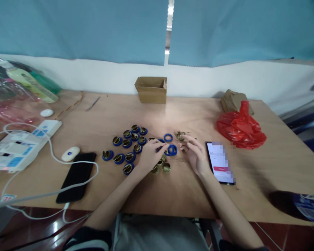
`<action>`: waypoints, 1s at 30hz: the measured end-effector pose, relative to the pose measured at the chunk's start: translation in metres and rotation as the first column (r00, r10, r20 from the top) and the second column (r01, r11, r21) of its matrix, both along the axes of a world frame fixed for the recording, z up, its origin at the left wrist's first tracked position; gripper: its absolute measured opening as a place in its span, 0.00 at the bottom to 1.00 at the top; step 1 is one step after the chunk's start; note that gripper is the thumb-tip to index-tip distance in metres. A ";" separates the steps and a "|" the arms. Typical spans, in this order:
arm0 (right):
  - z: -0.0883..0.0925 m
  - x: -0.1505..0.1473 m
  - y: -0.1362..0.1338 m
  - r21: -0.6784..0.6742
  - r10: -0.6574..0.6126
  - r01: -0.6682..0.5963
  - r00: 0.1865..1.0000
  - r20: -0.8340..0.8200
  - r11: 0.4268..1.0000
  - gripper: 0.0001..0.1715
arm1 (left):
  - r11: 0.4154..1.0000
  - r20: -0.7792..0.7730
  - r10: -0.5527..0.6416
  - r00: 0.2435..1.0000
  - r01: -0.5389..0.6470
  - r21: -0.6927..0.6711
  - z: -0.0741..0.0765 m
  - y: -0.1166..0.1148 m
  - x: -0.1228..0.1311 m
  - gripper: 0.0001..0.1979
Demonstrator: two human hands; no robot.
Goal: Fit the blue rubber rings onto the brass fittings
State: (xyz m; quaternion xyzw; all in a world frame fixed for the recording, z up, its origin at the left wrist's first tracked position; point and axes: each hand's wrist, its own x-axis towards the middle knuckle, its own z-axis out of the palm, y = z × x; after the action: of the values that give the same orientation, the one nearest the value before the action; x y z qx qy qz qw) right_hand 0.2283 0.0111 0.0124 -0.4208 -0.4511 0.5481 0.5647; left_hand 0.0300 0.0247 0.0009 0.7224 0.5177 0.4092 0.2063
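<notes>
My left hand (152, 156) is bent over the middle of the table, thumb and fingers curled close together beside loose blue rings (168, 137). Whatever is between its fingertips is too small or hidden to tell. My right hand (196, 155) hovers across from it, fingers loosely bent and apart, beside a small pile of brass-coloured metal pieces (180, 135). Round brass-coloured discs (166, 167) lie below the rings, partly behind my left hand. To the left, several blue-rimmed round pieces with brass-coloured centres (126, 143) are spread out.
An open cardboard box (153, 91) stands at the back. On the right are a red plastic bag (241, 129), a lit phone (219, 164) and a dark bottle (295, 205). A black phone (77, 177), white cables and a power strip (45, 129) occupy the left.
</notes>
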 end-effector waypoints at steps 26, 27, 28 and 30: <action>-0.012 -0.020 -0.016 0.612 -0.317 -0.252 0.675 0.666 0.750 0.22 | 0.880 0.521 -0.138 0.842 0.346 -0.325 0.019 0.011 0.009 0.13; -0.012 -0.020 -0.016 0.609 -0.311 -0.252 0.678 0.666 0.752 0.22 | 0.879 0.525 -0.142 0.839 0.351 -0.323 0.019 0.011 0.009 0.13; -0.010 -0.020 -0.016 0.605 -0.305 -0.251 0.683 0.663 0.756 0.21 | 0.877 0.530 -0.150 0.835 0.360 -0.319 0.019 0.011 0.008 0.13; -0.008 -0.021 -0.018 0.600 -0.288 -0.244 0.702 0.651 0.762 0.20 | 0.864 0.538 -0.168 0.826 0.387 -0.322 0.020 0.010 0.006 0.13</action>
State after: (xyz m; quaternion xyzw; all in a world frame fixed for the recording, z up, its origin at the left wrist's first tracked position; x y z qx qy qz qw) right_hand 0.2073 -0.0067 0.0044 -0.3824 -0.7875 0.1437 0.4614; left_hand 0.0363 0.0345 0.0211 0.6014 0.4094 0.4237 0.5396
